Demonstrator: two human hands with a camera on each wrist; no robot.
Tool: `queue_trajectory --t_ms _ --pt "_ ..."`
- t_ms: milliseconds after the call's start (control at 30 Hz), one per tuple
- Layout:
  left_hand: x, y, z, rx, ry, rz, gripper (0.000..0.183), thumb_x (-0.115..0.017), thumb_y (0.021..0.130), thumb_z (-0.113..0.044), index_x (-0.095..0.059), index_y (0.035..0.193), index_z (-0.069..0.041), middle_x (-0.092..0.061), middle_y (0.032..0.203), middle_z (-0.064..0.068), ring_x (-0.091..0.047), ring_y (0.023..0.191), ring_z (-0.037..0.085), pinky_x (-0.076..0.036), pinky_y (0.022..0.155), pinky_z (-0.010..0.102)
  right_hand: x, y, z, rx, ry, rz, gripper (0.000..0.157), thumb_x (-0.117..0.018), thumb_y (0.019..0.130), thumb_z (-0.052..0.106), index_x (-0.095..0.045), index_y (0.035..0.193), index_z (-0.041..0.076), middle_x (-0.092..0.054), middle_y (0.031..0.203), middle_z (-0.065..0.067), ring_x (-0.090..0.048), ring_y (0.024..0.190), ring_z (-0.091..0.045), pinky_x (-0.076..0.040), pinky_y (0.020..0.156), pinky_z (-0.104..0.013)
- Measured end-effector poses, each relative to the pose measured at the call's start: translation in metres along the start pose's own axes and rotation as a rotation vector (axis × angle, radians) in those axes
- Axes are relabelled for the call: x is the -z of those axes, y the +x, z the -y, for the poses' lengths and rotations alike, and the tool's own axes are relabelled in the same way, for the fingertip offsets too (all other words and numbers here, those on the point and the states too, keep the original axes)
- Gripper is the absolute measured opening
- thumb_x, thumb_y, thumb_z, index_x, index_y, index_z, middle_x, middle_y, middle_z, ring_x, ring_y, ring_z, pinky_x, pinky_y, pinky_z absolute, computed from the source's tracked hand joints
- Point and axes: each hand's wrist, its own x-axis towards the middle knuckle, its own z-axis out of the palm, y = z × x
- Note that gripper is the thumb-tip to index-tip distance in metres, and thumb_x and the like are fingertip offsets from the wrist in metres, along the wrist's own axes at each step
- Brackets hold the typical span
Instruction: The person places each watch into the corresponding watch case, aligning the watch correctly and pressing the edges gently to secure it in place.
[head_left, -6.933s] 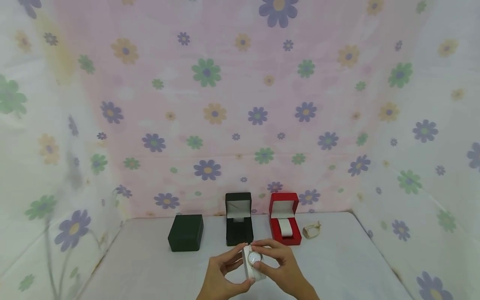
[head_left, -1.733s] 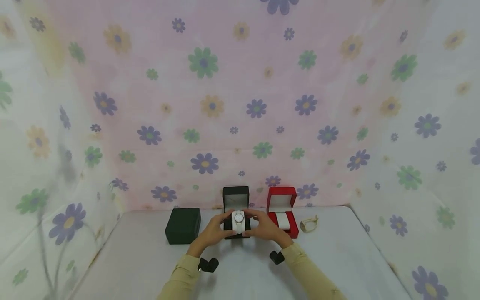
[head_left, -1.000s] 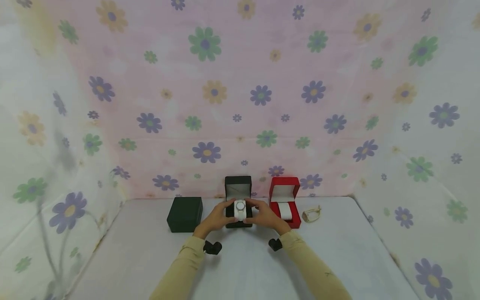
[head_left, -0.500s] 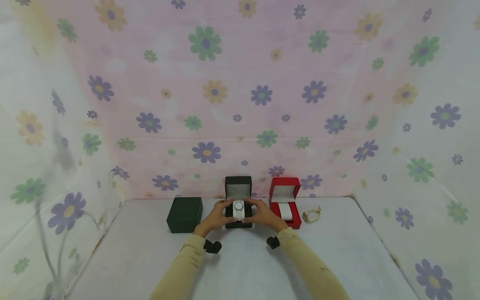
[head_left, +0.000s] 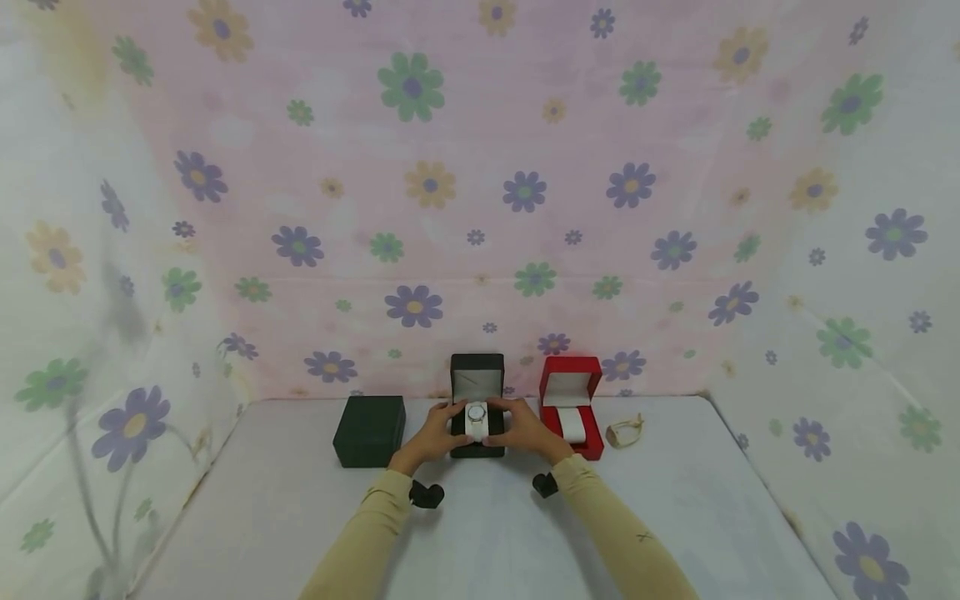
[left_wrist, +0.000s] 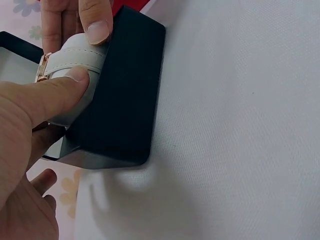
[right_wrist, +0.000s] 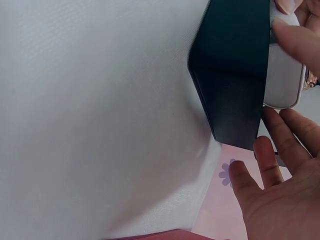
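Note:
A white-strapped wristwatch [head_left: 476, 412] with a round white face is wrapped round a white watch cushion [right_wrist: 282, 80]. The cushion sits partly inside an open dark green watch box [left_wrist: 130, 85], its upper part standing above the front wall. My left hand [head_left: 431, 435] grips the cushion from the left, its thumb on the strap in the left wrist view. From the right, my right hand [head_left: 528, 429] holds it too, with thumb near the top front and some fingers spread beside the box wall. The box's inside is mostly hidden behind hands and cushion.
Left stands a closed dark green box [head_left: 369, 431]. To the right is an open red watch box [head_left: 592, 433] with a white cushion [head_left: 572, 424], close to my right hand. Beyond it lies a gold-coloured watch [head_left: 624, 431]. A flowered cloth [head_left: 480, 208] hangs behind the white table [head_left: 480, 533].
Several seconds ago both hands held the cushion and watch in front of the boxes; they have since moved forward to the open green box. Over the last second hardly anything has moved.

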Motion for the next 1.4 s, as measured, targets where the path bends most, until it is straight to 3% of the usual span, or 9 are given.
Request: queue_trajectory --t_ms 333,700,1033,1267,1400 --pt "0.000 0.001 -0.003 0.034 0.013 0.007 0.071 -0.076 0.092 -0.012 -0.041 0.152 0.003 -0.034 0.156 0.033 -0.020 0.149 0.052 -0.030 0.116 0.069 0.000 0.003 -0.007 -0.036 -0.017 -0.001 0.064 -0.084 0.084 0.018 -0.058 0.142 0.007 -0.064 0.138 -0.010 -0.056 0.124 -0.030 -0.046 0.110 -0.057" --pt "-0.005 -0.001 -0.003 0.023 0.103 -0.010 0.070 -0.074 0.093 -0.012 -0.041 0.152 0.003 -0.035 0.154 0.035 -0.023 0.147 0.052 -0.031 0.113 0.071 -0.003 0.005 -0.010 0.061 -0.067 -0.028 0.064 -0.086 0.082 0.014 -0.058 0.137 -0.003 -0.064 0.134 -0.019 -0.059 0.122 -0.035 -0.047 0.108 -0.057" --pt "-0.009 0.002 0.001 -0.003 0.183 -0.040 0.063 -0.073 0.094 -0.014 -0.046 0.149 0.003 -0.050 0.148 0.029 -0.026 0.146 0.052 -0.031 0.115 0.069 -0.006 0.007 -0.008 -0.039 -0.147 -0.025 0.060 -0.081 0.088 0.017 -0.057 0.141 0.000 -0.061 0.140 -0.018 -0.050 0.122 -0.032 -0.045 0.108 -0.054" --pt "-0.016 0.009 0.014 -0.055 0.251 -0.085 0.060 -0.072 0.094 -0.014 -0.049 0.147 0.002 -0.055 0.144 0.026 -0.028 0.145 0.053 -0.031 0.114 0.070 -0.007 0.009 -0.008 -0.043 -0.189 -0.037 0.059 -0.080 0.089 0.018 -0.057 0.140 -0.001 -0.061 0.140 -0.018 -0.050 0.121 -0.032 -0.046 0.108 -0.052" --pt "-0.016 0.006 0.012 -0.066 0.273 -0.087 0.060 -0.069 0.096 -0.014 -0.047 0.148 0.003 -0.054 0.145 0.028 -0.028 0.144 0.055 -0.032 0.114 0.069 -0.009 0.007 -0.006 -0.046 -0.210 -0.043 0.059 -0.080 0.089 0.018 -0.058 0.140 -0.001 -0.061 0.140 -0.018 -0.049 0.117 -0.031 -0.047 0.106 -0.052"
